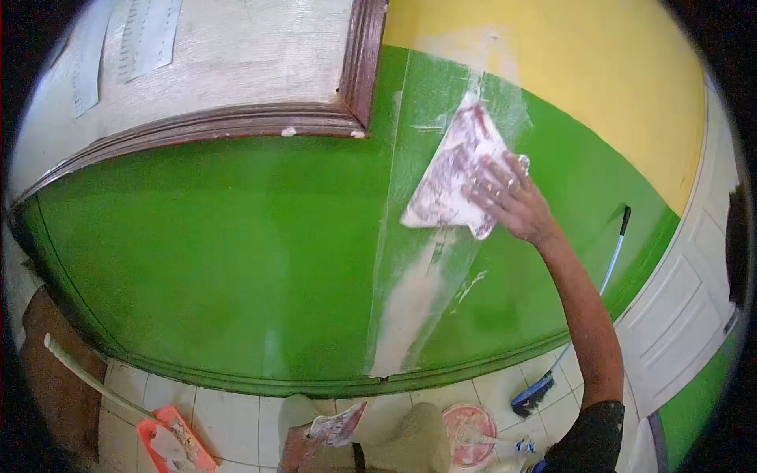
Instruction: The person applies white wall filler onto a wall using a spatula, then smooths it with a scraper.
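against the green wall, our right hand presses a wide putty scraper flat, fingers spread over its blade, on a white filler streak. low down, our left hand holds a smaller scraper.

The right hand presses a wide putty scraper flat on the green wall; left of the white filler strip the wall lies bare and open as far as the wooden frame, which bars the way above; to the right, a leaning broom and the white door close in; on the floor below, an orange tray, a filler tub and a second scraper crowd the tiles.
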### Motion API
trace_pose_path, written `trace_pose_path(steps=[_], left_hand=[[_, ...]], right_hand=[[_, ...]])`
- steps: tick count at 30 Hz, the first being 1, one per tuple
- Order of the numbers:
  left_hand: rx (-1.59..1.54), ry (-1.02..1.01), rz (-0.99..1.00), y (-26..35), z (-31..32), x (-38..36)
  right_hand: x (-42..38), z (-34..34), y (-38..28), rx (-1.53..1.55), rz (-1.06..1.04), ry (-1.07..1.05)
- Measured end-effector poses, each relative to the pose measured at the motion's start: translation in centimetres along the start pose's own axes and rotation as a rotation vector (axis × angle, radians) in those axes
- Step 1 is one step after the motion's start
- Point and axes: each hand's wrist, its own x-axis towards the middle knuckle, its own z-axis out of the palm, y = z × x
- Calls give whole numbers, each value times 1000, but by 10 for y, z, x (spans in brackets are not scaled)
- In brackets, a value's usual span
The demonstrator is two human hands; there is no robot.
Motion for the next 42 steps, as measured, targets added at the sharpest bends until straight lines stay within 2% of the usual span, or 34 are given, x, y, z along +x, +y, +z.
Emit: trace_pose_path(steps=[1, 3, 4, 6, 7, 13, 16, 17, 20, 21, 23, 25, 27, 29, 32, 34, 42], left_hand=[[-4, 1, 2, -3, 3, 7], [131, 167, 585, -27, 8, 27], [126, 174, 585, -42, 6, 36], [550, -62, 461, -75, -6, 59], [545, -47, 472, -90, -10, 96], [365, -98, 440, -52, 4, 102], [345, -119, 443, -48, -2, 119], [344, -120, 449, -47, -2, 124], [329, -129, 468, -45, 0, 125], [323, -127, 467, -44, 2, 126], [319, -128, 471, -40, 1, 127], [330, -123, 465, -42, -1, 122], [320, -120, 459, -43, 0, 118], [317, -115, 455, -43, -2, 121], [298, -115, 439, -44, -7, 120], [284, -113, 435, -45, -8, 123], [289, -138, 445, -52, -8, 128]], right_hand=[[-3, 4, 0, 29, -65, -47], [-8, 11, -1, 45, -55, -54], [-9, 15, 1, 65, -36, -51], [-12, 21, 3, 79, -23, -38], [-15, 22, 5, 82, -23, -51], [-63, 28, 16, 131, 56, -146], [-69, 32, 12, 16, 99, -232], [-68, 23, 12, -7, 99, -220], [-42, -6, 15, -160, 212, 14], [-26, -8, 16, -162, 212, 21], [7, -6, 19, -313, 545, 185], [39, -18, 16, -293, 624, 182], [58, -14, 13, -124, 838, 123], [63, 4, 8, -192, 798, 52], [65, 21, -12, -79, 771, 33], [52, 40, -33, 76, 671, 231], [-3, 82, -151, 203, 635, 129]])
